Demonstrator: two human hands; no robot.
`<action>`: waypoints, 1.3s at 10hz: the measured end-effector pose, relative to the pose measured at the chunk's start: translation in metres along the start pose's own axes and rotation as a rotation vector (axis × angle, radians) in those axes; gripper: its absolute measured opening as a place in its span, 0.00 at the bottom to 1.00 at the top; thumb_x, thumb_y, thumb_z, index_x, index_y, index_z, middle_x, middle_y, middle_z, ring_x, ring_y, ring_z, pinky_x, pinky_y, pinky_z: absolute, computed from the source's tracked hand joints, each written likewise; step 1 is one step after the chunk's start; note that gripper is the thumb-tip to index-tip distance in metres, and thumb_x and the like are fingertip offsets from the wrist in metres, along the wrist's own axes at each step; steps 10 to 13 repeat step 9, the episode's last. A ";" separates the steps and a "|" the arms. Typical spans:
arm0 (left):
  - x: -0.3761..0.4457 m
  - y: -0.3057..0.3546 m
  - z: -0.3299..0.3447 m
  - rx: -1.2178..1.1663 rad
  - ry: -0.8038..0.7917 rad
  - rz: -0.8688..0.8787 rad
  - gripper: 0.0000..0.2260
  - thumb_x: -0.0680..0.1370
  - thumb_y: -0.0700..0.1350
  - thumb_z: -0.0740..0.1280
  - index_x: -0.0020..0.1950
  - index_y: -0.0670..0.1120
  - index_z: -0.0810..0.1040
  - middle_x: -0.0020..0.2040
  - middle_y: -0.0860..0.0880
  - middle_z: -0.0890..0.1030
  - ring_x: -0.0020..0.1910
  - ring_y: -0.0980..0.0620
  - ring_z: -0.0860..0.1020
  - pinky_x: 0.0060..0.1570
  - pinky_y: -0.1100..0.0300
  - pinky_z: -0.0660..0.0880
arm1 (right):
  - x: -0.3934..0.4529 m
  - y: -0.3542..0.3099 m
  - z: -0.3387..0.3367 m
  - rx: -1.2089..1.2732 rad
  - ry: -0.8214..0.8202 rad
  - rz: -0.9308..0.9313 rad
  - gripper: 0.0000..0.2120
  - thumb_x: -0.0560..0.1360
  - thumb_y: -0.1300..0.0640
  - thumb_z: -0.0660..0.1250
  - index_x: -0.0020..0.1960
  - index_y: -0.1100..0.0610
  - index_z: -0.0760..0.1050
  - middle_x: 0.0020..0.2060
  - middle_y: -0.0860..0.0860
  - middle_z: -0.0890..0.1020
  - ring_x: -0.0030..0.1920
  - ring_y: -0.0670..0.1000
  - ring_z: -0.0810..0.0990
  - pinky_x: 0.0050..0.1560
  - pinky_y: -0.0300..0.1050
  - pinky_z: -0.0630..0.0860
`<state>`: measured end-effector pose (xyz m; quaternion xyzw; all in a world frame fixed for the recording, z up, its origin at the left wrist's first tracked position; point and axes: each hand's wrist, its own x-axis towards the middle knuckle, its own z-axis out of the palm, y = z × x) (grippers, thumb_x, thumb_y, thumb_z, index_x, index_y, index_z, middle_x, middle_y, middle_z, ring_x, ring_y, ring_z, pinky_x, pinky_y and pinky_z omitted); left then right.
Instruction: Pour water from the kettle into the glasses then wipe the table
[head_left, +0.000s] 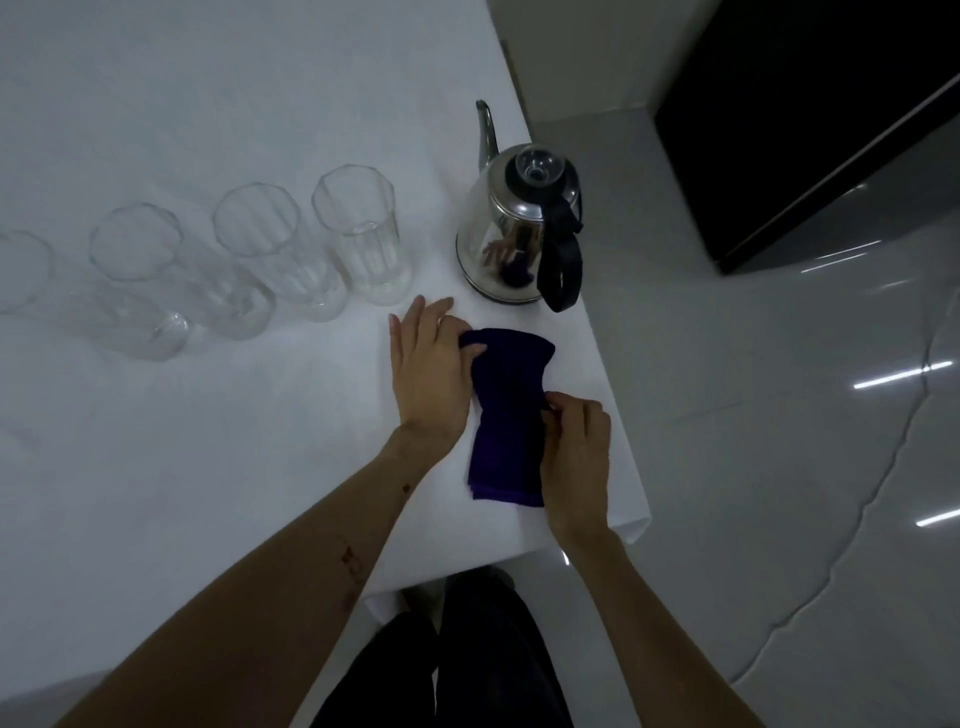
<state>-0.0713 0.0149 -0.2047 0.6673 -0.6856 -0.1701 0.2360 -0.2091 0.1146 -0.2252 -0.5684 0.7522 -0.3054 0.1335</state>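
A folded purple cloth (506, 415) lies on the white desk (208, 441) near its right edge, just in front of the kettle (519, 234). The left hand (431, 364) rests on the cloth's far left corner, fingers mostly straight, the thumb curled over the fabric edge; the grip there is narrow, and it cannot be told whether it pinches or only presses. The right hand (574, 452) is at the cloth's right side, its fingers curled and pinching the edge.

The kettle stands upright, lid on, untouched by either hand. Four glasses (358, 234) are lined up to its left, with part of a fifth at the frame edge. All appear empty, though a thin residue at the bottoms cannot be ruled out in this dim view.

Judged from this, pouring has not been done. No wiping is evident; the cloth appears only to be arranged or taken up. Both stages are assessed as outstanding.
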 end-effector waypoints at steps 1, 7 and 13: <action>-0.015 0.008 0.000 -0.011 -0.017 0.012 0.16 0.82 0.39 0.58 0.69 0.39 0.69 0.76 0.40 0.63 0.77 0.41 0.56 0.76 0.45 0.51 | 0.001 0.004 0.002 -0.214 -0.030 -0.140 0.20 0.80 0.58 0.59 0.70 0.61 0.74 0.63 0.60 0.81 0.60 0.61 0.79 0.60 0.57 0.76; -0.080 -0.016 -0.007 0.398 -0.431 0.304 0.26 0.83 0.50 0.40 0.75 0.40 0.62 0.75 0.41 0.64 0.74 0.43 0.65 0.68 0.43 0.68 | 0.015 -0.002 -0.013 -0.384 -0.528 -0.238 0.32 0.84 0.44 0.35 0.80 0.62 0.56 0.78 0.58 0.64 0.78 0.57 0.60 0.76 0.57 0.45; -0.063 -0.011 -0.069 0.426 -0.238 0.332 0.28 0.83 0.48 0.38 0.67 0.43 0.75 0.69 0.45 0.75 0.69 0.45 0.72 0.71 0.50 0.48 | 0.047 -0.060 -0.049 -0.264 -0.536 -0.271 0.40 0.79 0.35 0.37 0.77 0.60 0.64 0.73 0.58 0.73 0.75 0.55 0.69 0.79 0.48 0.47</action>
